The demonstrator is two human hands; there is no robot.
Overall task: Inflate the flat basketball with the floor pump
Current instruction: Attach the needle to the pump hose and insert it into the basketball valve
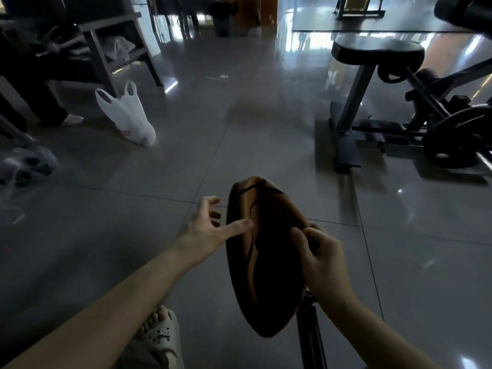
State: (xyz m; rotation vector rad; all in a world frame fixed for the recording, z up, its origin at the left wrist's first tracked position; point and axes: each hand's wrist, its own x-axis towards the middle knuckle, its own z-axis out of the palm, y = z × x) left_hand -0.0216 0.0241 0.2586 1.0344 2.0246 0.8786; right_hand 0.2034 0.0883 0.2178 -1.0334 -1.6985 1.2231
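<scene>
The flat basketball [266, 257] is being held edgewise above the floor [159, 169], pinched at its edge by the right hand [322, 259]; the open left hand [210, 230] is only being touched to it, probably for turning and inspecting it

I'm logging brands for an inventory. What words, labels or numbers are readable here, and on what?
No text reads clearly.
On the white plastic carrier bag: red print near its bottom, too blurred to read.
On the flat brown basketball: black markings only, no legible words.
</scene>
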